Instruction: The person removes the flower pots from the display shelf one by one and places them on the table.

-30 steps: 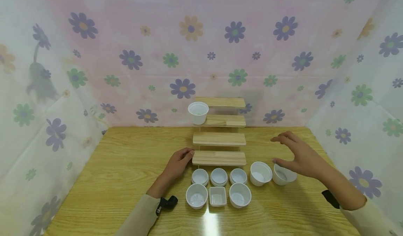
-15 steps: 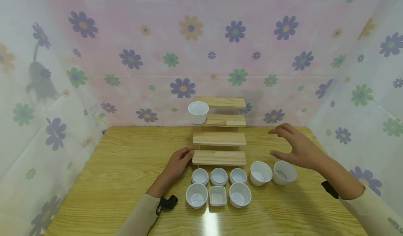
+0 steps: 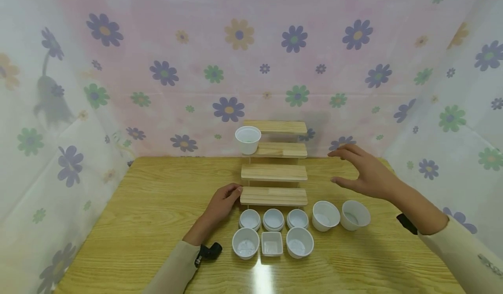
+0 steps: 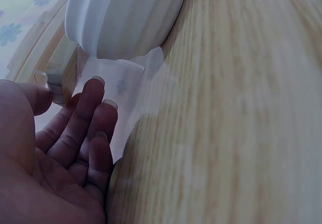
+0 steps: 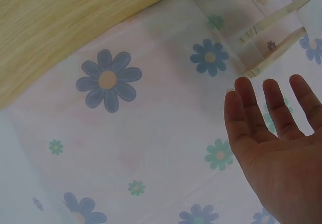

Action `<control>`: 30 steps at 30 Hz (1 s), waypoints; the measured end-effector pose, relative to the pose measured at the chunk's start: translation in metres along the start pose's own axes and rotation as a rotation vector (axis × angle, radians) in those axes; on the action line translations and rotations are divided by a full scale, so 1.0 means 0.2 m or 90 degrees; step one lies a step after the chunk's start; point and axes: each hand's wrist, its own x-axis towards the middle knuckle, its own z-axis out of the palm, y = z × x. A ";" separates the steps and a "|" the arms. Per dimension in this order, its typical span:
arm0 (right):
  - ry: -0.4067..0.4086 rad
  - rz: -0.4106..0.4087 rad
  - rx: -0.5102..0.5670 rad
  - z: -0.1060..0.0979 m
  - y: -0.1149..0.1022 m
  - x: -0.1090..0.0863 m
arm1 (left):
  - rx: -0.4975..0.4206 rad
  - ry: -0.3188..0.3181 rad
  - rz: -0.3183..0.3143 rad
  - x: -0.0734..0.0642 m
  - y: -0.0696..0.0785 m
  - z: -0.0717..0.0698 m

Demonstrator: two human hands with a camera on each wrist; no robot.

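Observation:
A stepped display stand with pale wooden shelves and clear supports stands at the back of the table. My left hand grips its left side at the lowest shelf. In the left wrist view the thumb lies against that shelf's wooden end, with curled fingers beside the clear support. My right hand is raised right of the stand, thumb and fingers spread, holding nothing. One white cup sits at the left end of the second shelf from the top.
In front of the stand are three small round white bowls, then two white cups with a square white dish between them. Two more white cups stand to the right. Flowered cloth hangs behind the wooden table.
My right hand has risen away from the rightmost cup, back and slightly left, leaving that cup in full view. The left hand and the cups have stayed put.

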 end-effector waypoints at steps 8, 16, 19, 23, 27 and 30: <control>0.008 -0.024 0.009 -0.02 -0.01 0.10 | -0.005 0.009 -0.004 0.00 0.01 0.00; 0.016 -0.045 0.014 -0.03 -0.02 0.18 | -0.013 0.028 -0.016 -0.02 0.07 0.02; 0.007 -0.041 0.019 -0.03 -0.02 0.21 | -0.010 0.022 -0.012 0.00 0.02 0.02; 0.001 -0.037 0.023 -0.02 -0.03 0.25 | -0.004 0.011 -0.004 0.00 0.00 0.01; 0.002 -0.037 0.033 -0.01 -0.04 0.29 | 0.006 0.009 -0.004 0.01 -0.01 0.00; 0.003 -0.039 0.046 -0.01 -0.05 0.32 | 0.015 0.008 -0.006 0.01 -0.01 0.00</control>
